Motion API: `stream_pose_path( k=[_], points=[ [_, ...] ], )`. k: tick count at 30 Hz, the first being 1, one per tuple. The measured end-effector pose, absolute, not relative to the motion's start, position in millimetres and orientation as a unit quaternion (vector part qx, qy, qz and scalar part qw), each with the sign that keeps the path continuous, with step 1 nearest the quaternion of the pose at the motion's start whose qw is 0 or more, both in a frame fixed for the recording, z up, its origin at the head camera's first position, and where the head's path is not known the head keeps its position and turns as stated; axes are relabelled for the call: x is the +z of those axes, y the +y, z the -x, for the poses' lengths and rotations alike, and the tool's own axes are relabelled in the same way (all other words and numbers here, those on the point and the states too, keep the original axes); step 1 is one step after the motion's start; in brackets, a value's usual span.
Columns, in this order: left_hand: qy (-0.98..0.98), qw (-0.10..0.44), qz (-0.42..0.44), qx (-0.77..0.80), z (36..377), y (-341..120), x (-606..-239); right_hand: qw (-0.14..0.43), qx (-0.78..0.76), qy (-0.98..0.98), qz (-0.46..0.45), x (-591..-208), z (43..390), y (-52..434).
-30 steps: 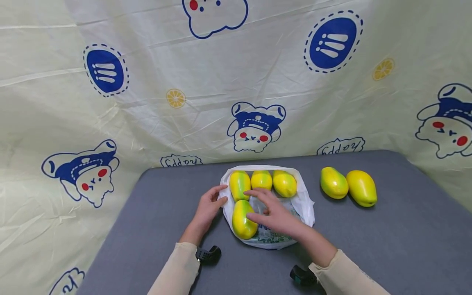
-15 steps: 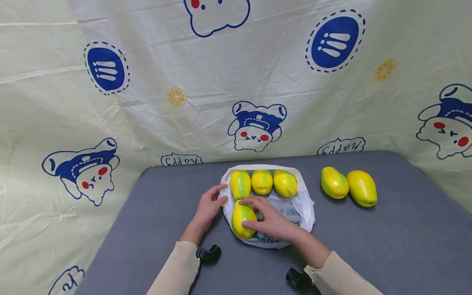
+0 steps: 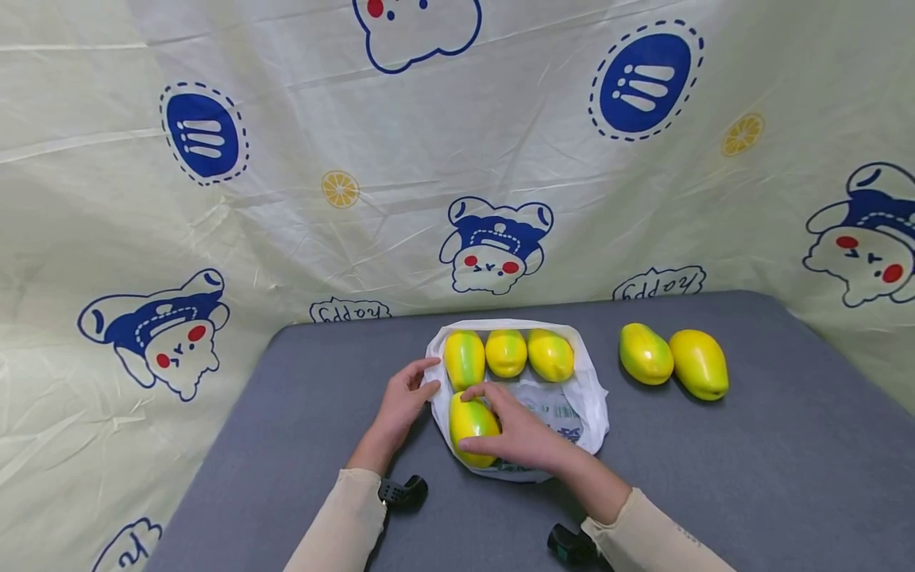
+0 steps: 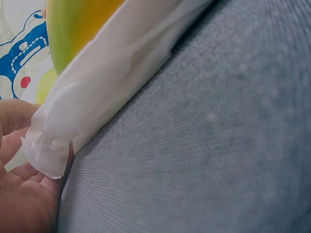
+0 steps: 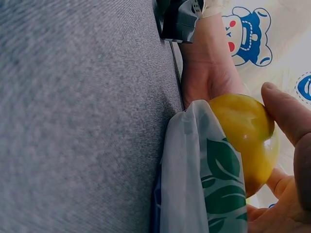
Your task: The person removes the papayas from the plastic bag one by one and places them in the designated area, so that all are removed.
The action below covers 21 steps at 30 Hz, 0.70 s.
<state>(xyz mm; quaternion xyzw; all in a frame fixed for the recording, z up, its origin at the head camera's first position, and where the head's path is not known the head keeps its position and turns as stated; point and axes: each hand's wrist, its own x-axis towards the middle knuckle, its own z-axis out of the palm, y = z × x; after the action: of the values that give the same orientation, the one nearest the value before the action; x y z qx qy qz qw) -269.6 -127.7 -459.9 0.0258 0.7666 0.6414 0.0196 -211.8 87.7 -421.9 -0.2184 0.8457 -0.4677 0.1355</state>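
A white plastic bag (image 3: 582,397) lies open on the grey table (image 3: 750,461). Three yellow-green mangoes (image 3: 506,353) sit in a row at its back. A fourth mango (image 3: 477,421) lies at the front left of the bag, and my right hand (image 3: 466,418) grips it with fingers over its top and thumb beneath. In the right wrist view that mango (image 5: 243,136) bulges past the bag's printed edge (image 5: 194,184). My left hand (image 3: 434,376) pinches the bag's left edge; the left wrist view shows the bag's rim (image 4: 48,155) against my fingers.
Two more mangoes (image 3: 646,354) (image 3: 698,364) lie side by side on the table to the right of the bag. A cream cloth with blue cartoon prints (image 3: 286,199) hangs behind and around the table. Black wrist cameras (image 3: 403,491) (image 3: 568,544) sit near both sleeves.
My right hand has drawn back and to the left across the bag and curled round the front mango. The left hand has stayed on the bag's edge.
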Motion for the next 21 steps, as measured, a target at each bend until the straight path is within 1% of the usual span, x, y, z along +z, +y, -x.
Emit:
stream_pose_path(
  k=[7,21],
  points=[
    [0.766,0.02,-0.022,0.642,270,-128,-460,0.131,-0.466,0.846,0.225,-422,211,89],
    [0.763,0.025,-0.012,0.645,270,-127,-461,0.178,-0.511,0.815,0.205,-417,202,110]
  ],
)
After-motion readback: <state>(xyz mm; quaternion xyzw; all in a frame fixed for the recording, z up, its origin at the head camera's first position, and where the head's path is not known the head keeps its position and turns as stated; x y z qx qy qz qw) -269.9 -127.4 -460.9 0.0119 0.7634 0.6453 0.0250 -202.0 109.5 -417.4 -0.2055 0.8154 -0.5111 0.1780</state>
